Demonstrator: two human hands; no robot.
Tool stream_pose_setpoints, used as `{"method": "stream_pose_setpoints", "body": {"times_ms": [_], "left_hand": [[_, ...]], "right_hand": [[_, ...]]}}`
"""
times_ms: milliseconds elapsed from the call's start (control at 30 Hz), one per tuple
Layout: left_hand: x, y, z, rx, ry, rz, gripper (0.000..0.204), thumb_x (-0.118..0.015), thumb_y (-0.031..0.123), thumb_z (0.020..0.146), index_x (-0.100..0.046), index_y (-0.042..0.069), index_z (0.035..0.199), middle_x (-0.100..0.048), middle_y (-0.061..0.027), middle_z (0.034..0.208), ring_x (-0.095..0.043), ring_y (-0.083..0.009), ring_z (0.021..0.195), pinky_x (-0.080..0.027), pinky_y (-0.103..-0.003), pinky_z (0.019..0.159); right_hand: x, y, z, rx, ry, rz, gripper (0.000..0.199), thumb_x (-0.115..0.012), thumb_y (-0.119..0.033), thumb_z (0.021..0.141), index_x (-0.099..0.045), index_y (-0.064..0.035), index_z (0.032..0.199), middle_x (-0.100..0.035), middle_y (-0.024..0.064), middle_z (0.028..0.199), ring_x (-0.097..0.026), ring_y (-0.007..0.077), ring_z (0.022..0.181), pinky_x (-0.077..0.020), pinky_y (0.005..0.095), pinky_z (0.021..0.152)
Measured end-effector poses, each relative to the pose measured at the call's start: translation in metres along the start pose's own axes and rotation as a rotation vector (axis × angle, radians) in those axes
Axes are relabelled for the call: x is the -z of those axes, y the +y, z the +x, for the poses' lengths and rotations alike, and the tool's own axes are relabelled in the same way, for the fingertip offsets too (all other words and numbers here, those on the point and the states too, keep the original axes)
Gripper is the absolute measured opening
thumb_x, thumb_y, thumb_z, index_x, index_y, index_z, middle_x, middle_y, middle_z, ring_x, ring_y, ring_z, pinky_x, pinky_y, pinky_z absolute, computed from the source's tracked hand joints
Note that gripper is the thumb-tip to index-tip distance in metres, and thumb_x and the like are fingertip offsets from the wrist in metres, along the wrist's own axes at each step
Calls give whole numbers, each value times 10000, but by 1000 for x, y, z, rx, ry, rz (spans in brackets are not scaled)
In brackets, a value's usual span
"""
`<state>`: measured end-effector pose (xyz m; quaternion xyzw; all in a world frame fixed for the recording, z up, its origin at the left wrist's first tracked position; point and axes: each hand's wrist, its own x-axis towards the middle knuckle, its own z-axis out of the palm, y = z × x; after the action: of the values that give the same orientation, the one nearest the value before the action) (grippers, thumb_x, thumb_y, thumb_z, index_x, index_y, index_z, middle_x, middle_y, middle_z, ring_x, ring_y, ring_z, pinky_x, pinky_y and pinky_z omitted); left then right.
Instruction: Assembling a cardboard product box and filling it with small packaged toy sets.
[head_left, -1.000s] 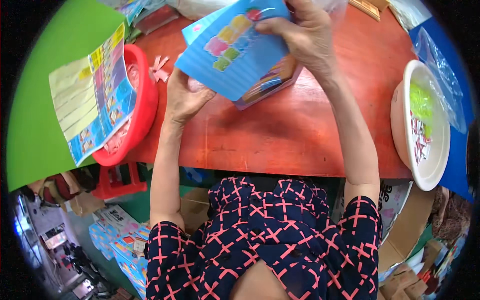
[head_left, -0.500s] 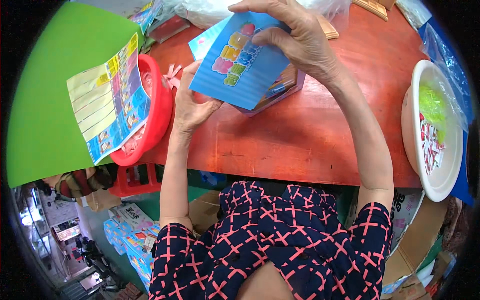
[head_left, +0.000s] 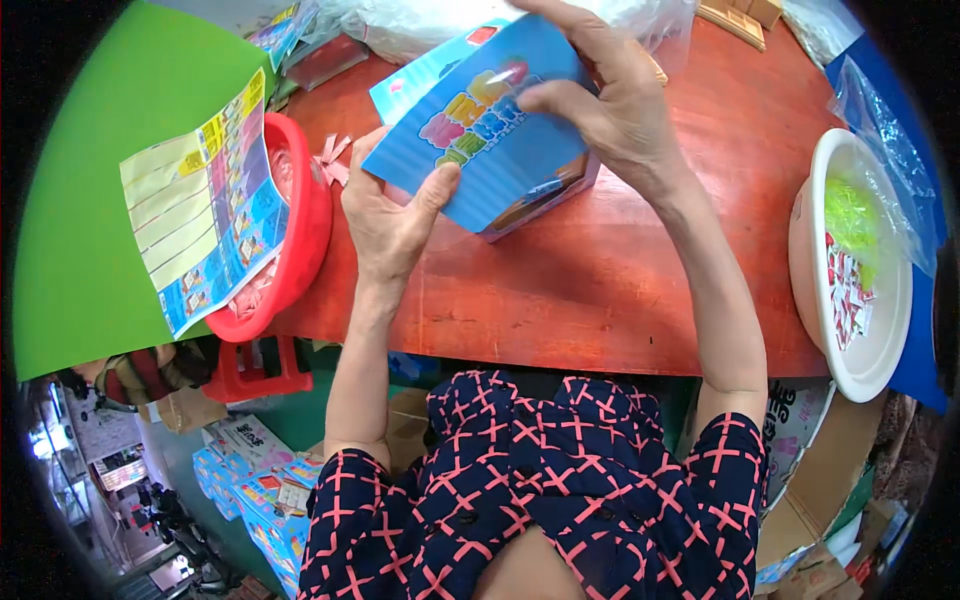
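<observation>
A blue cardboard box with colourful lettering on its broad front panel is held tilted over the red table, between my two hands. My left hand grips its lower left corner, thumb on the front panel and fingers mostly behind it. The right hand is at the upper right edge, its thumb pressed to the panel and its fingers reaching over the top. Behind the panel, a second light-blue flap or panel sticks out at the upper left. Brownish contents show along the lower right side; most of the inside is hidden.
Left on the table, a red basin holds pink pieces, with a printed sheet across it. A white basin with green shreds and small packets stands right. Clear plastic bags and wooden pieces lie at the back.
My left thumb has come up onto the front panel from below its edge. The box has tilted a little, and my right hand has moved slightly down and right with it.
</observation>
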<state>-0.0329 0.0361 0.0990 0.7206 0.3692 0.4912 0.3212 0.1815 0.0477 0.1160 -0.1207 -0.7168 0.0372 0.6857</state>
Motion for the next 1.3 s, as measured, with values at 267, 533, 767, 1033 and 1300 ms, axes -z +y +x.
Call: {"method": "stream_pose_setpoints", "body": {"times_ms": [267,533,767,1033,1300], "left_hand": [[8,8,8,92,4,-89,367,-752,113,727,-555,-4,1014,-609,-54,910,-582,-114,813,-476,-246,739],[5,11,14,82,90,-146,286,-739,81,742,-571,-14,953,-601,-45,872,-578,-86,753,-491,-204,659],[2,14,18,54,111,-113,263,-733,60,742,-562,-18,927,-611,-58,870,-602,-106,783,-501,-223,702],[0,11,16,54,127,-87,295,-740,73,738,-573,-21,962,-566,-52,925,-595,-117,827,-499,-238,737],[2,9,12,101,110,-124,340,-750,108,734,-573,-20,994,-558,-65,971,-589,-129,849,-497,-260,764]], "right_hand": [[33,-30,-54,-707,-120,-142,563,-677,-16,749,-453,5,1265,-557,76,1159,-533,145,1054,-463,272,866],[19,-31,-59,-792,53,-66,487,-627,43,771,-496,-10,1236,-581,53,1131,-558,145,1009,-468,260,855],[24,-21,-67,-557,-147,-404,461,-641,21,758,-525,-23,1202,-631,68,1029,-603,167,927,-477,279,835],[4,-28,-67,-661,183,-287,413,-667,16,724,-560,-12,1122,-576,78,1100,-570,165,978,-475,302,819],[12,-29,-67,-588,-66,-443,270,-685,58,670,-620,3,925,-596,89,989,-576,182,927,-482,289,785]]}}
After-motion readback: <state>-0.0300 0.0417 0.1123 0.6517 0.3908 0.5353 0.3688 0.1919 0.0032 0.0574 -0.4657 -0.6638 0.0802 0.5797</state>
